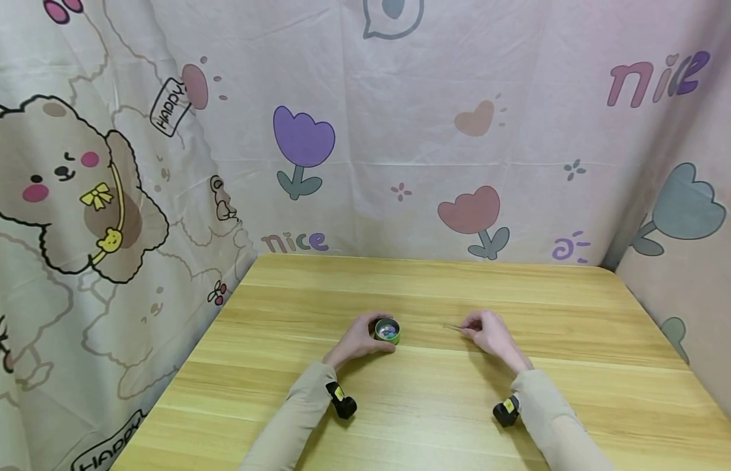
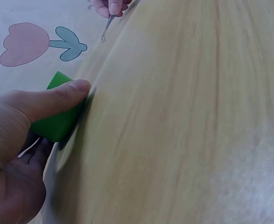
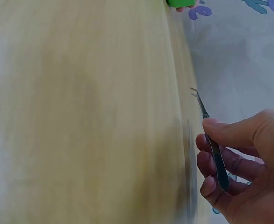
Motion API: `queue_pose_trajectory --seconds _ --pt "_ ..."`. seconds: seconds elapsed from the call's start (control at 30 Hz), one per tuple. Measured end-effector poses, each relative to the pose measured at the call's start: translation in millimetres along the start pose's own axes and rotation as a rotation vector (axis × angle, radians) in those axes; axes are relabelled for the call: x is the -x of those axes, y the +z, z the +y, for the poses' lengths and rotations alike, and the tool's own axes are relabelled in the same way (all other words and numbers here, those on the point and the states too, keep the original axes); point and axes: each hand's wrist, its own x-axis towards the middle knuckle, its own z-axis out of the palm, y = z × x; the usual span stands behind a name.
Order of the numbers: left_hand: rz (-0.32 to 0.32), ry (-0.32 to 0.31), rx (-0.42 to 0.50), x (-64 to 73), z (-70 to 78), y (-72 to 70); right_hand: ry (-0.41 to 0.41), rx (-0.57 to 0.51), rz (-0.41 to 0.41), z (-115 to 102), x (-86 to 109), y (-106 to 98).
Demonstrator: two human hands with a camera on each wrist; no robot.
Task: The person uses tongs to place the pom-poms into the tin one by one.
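Note:
My left hand (image 1: 358,338) curls its thumb and fingers round a small round green tin (image 1: 389,341), which stands upright on the table. Inside it lie small shiny pieces (image 1: 389,331) in pale, blue and purple tones, too small to make out. In the left wrist view the thumb presses along the green wall (image 2: 62,122). To the right, my right hand (image 1: 491,335) pinches a pair of metal tweezers (image 3: 216,156) between thumb and fingers. Their bent tips stand slightly apart, point left toward the tin and touch nothing. A gap of bare wood lies between tips and tin.
Both hands work over a light wood-grain table (image 1: 424,405). A printed cloth (image 1: 389,131) hangs behind its far edge and along both sides. A small black camera (image 1: 341,400) is strapped to the left wrist, another black camera (image 1: 506,411) to the right.

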Motion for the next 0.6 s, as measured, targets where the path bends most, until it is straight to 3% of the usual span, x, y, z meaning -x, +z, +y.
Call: queue_pose_trajectory --seconds 0.47,0.6 --pt "0.007 0.011 -0.012 -1.3 0.5 0.8 0.026 0.044 -0.023 1 1.6 -3" --pt "0.004 0.029 -0.024 -1.2 -0.4 -2.4 0.029 0.026 0.009 3 3.0 -12"
